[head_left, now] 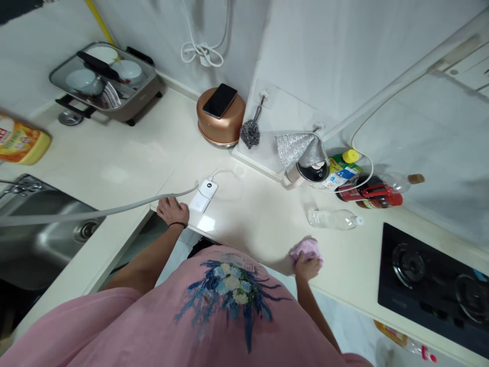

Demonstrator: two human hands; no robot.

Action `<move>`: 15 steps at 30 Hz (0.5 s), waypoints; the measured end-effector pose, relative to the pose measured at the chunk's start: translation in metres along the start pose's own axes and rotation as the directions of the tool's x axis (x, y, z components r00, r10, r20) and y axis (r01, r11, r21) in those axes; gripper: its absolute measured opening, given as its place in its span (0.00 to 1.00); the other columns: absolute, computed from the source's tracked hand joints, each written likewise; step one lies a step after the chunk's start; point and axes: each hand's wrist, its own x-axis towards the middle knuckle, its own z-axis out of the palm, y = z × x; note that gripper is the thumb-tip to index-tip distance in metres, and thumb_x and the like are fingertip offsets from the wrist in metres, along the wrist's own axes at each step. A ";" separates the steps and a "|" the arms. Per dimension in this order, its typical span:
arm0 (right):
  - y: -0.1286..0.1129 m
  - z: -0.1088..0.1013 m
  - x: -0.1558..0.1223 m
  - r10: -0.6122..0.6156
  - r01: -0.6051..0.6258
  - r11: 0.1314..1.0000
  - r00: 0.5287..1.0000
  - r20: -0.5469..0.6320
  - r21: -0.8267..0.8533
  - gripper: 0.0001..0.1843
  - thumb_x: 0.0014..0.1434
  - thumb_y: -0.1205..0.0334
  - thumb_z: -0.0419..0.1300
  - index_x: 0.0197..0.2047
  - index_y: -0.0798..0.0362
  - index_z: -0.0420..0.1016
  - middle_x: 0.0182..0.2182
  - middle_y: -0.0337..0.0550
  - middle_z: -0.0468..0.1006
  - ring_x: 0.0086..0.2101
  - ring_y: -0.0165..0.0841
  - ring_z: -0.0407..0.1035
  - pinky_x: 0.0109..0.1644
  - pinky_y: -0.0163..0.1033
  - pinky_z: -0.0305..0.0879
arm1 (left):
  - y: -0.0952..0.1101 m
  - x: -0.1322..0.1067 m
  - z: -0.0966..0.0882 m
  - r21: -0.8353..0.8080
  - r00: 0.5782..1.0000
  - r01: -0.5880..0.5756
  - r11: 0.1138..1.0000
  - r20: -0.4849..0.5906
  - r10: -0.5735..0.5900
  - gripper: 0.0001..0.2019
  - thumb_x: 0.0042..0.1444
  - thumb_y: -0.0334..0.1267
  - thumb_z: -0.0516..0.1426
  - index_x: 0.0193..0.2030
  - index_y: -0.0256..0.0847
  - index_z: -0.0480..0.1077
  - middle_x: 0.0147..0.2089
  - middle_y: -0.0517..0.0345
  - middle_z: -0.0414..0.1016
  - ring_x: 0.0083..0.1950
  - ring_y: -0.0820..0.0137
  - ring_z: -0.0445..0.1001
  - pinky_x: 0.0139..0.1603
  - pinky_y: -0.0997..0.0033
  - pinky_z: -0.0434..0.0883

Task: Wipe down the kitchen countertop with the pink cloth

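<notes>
My right hand (306, 265) is closed on a crumpled pink cloth (304, 249), which rests on the cream countertop (252, 214) near its front edge. My left hand (172, 210) lies on the inner corner edge of the countertop, fingers curled over the rim, next to a white power strip (204, 195) and a grey hose (95, 211). A clear plastic bottle (334, 219) lies on its side beyond the cloth.
A steel sink (46, 224) sits at the left, a black gas hob (431, 285) at the right. A copper pot (220, 120) with a phone on top, a scourer, sauce bottles (367, 193) and an electric pan (107, 81) with bowls line the wall.
</notes>
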 end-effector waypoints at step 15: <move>-0.204 0.083 -0.028 -0.577 0.634 0.769 0.745 0.335 -0.087 0.33 0.73 0.49 0.45 0.79 0.42 0.55 0.80 0.51 0.46 0.76 0.62 0.31 0.71 0.79 0.42 | -0.001 0.000 0.002 0.025 1.000 0.006 1.000 -0.022 -0.005 0.30 0.60 0.38 0.54 0.70 0.32 0.67 0.72 0.31 0.62 0.78 0.45 0.52 0.76 0.35 0.47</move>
